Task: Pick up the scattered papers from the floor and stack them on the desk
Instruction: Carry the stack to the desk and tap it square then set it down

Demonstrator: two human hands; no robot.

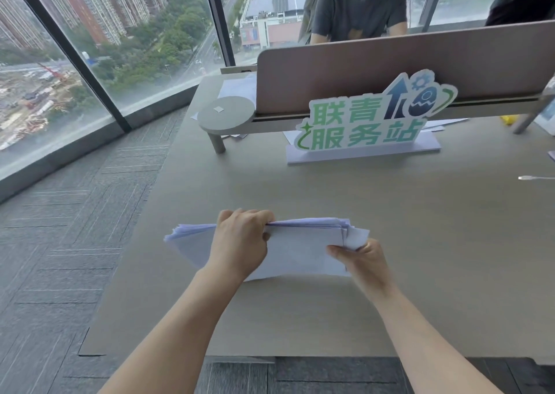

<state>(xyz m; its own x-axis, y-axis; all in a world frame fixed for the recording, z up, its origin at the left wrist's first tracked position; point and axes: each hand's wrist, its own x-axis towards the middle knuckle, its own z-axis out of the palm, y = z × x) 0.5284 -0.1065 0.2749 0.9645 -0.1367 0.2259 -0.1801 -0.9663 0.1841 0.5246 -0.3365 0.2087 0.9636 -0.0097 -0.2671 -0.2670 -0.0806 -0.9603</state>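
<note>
A thick bundle of white papers stands on its long edge on the grey desk, near the desk's front left part. My left hand clasps the bundle from above, fingers over its top edge. My right hand holds the bundle's lower right corner, thumb on the near face. The sheets fan out unevenly at the left end and top right. No loose papers show on the carpet in view.
A green and white standing sign sits at the back of the desk before a partition panel. A round grey shelf end, a white cable and a seated person lie beyond. Carpet and glass wall are at left.
</note>
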